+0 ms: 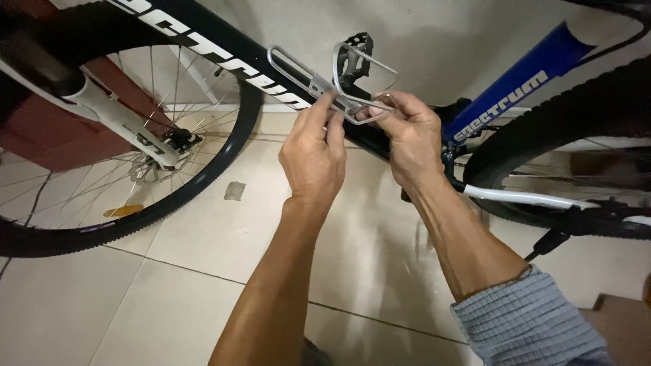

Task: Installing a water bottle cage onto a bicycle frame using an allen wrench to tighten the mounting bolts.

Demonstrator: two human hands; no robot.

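Both the left hand (pixel 313 157) and right hand (pixel 409 139) grip closed on a bare silver wire bottle cage (pixel 339 85) against the dark frame tube (pixel 224 47).

You get dim, warm indoor light, soft shadows on the floor (pixel 203 224), and wide-angle bending at the edges.

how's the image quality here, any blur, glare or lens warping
Head view: the left hand, right hand and silver bottle cage are fairly sharp under soft, dim light; the tile floor shows a faint sheen, no harsh glare; the front wheel and rear tyre bow at the edges from wide-angle distortion; the frame's corners darken.
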